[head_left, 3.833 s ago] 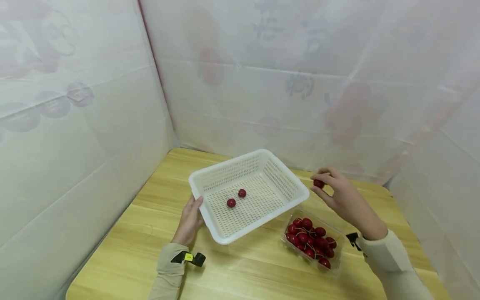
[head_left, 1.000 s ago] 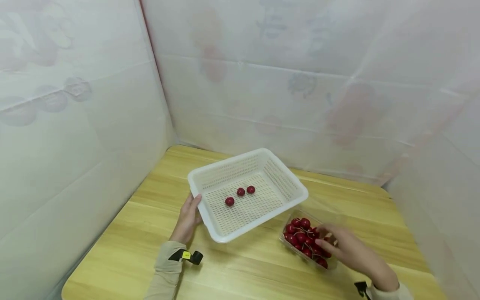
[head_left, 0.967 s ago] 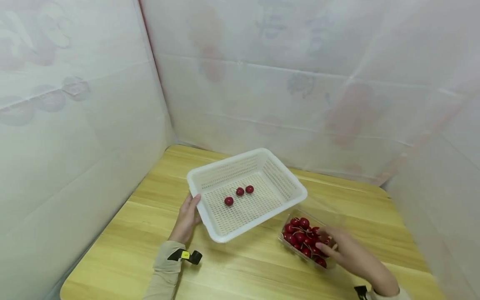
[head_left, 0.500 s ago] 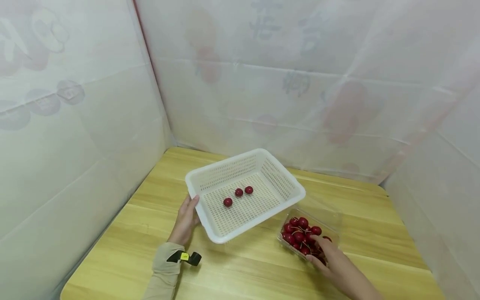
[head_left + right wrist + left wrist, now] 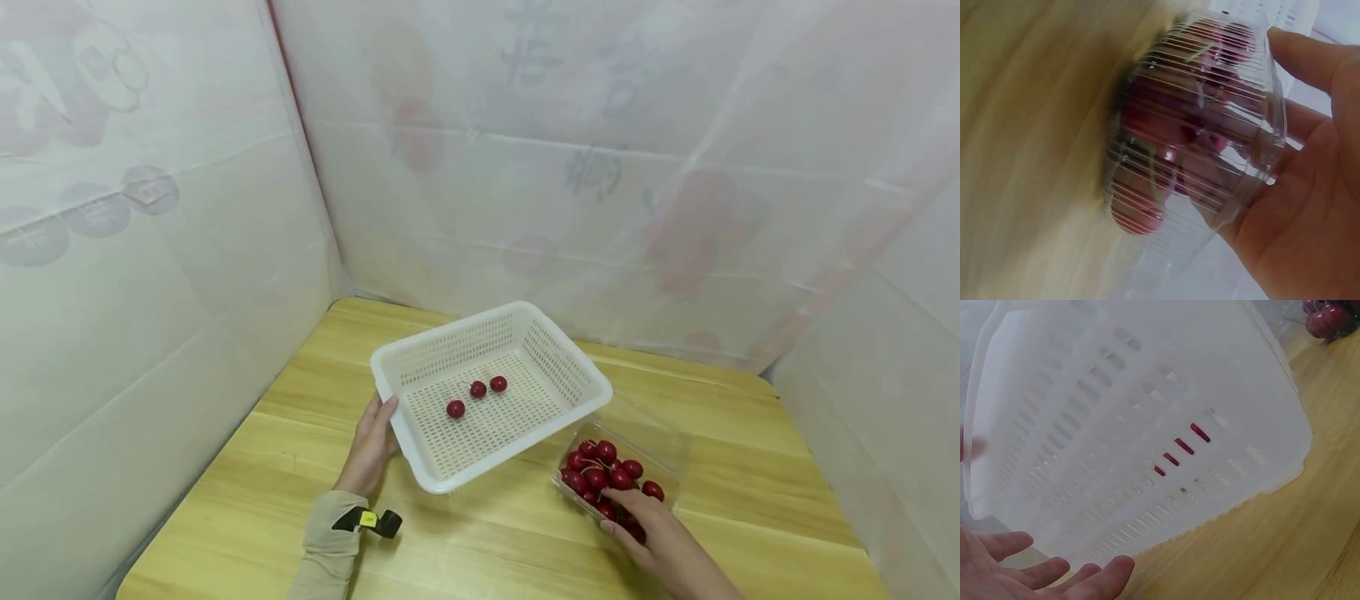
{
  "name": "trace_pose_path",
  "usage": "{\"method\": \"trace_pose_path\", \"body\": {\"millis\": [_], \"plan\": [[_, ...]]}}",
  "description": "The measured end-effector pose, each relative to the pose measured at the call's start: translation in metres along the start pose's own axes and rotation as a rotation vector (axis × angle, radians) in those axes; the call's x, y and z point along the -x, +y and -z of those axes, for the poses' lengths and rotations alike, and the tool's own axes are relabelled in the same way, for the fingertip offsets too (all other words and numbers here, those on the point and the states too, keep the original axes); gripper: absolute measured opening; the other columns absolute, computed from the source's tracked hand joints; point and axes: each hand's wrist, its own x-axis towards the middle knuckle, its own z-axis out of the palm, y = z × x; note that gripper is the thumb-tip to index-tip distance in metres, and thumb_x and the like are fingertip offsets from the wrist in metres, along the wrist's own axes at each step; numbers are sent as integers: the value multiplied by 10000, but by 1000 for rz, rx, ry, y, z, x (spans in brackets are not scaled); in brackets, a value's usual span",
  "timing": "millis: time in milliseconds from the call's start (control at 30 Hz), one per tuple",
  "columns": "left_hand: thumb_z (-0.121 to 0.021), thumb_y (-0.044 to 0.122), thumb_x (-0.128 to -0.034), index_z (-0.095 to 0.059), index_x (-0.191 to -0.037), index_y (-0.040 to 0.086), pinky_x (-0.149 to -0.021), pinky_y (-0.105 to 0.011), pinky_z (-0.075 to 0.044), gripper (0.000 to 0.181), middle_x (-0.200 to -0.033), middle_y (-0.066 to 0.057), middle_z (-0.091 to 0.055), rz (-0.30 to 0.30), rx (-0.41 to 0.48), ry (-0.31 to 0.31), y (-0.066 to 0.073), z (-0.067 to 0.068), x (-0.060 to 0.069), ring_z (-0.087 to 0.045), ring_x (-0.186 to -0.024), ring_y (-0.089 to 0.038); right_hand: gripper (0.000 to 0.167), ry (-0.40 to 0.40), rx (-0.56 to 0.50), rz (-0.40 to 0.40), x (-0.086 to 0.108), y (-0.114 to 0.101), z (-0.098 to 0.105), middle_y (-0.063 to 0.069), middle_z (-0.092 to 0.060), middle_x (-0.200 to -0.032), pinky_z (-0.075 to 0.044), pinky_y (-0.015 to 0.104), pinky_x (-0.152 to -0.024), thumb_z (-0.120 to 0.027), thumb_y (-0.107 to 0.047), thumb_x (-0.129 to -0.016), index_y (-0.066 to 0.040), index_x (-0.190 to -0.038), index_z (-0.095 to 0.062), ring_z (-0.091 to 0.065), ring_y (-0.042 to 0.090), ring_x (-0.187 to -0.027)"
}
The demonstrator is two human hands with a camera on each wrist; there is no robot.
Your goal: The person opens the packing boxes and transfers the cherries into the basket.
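Observation:
A white perforated plastic basket [image 5: 420, 479] is tilted above the table, with 3 red cherries [image 5: 477, 389] on its floor. My left hand [image 5: 367, 450] holds its left side, thumb over the rim and fingers beneath; in the left wrist view the left hand [image 5: 1041, 575] shows under the basket's slotted outside. A clear plastic box [image 5: 678, 475] of stemmed cherries [image 5: 596, 477] stands to the right. My right hand [image 5: 660, 542] reaches over the box's near side, fingers among the cherries. In the right wrist view, ribbed plastic [image 5: 1254, 156] and blur hide whether a cherry is pinched.
The box's transparent lid [image 5: 645, 417] lies folded back behind it. Underneath is a wood-grain table [image 5: 465, 550]. White printed sheets [image 5: 525, 208] stand as walls at the back and both sides.
The right hand has put the cherry it held into the basket, making 3 there. It is back in the clear box and has shifted toward its near side. The left hand keeps its hold.

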Motion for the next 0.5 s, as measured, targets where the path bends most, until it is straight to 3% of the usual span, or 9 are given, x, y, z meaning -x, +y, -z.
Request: {"method": "trace_pose_path", "body": {"millis": [233,500], "plan": [[-452,490,-1091,-287,-1632,207,-1038,-542,-571,632,-1549,-233,-464,18,-10,13,5,-1,1,-564,-1344,-364,405,3,-4,13,-1,0,-2,31,-699,-1292,-568,557,-1013,-675,-444,-991,-148,-1265,-712,-641,314,-1237],[-447,510,-1087,-275,-1636,211,-1054,-540,-563,649,-1546,-228,-465,22,-33,18,6,-2,3,-564,-1340,-345,283,54,50,97,0,-1,-4,-68,-653,-1182,-602,409,-868,-668,-382,-1010,-179,-1190,-752,-641,171,-1073]]}}
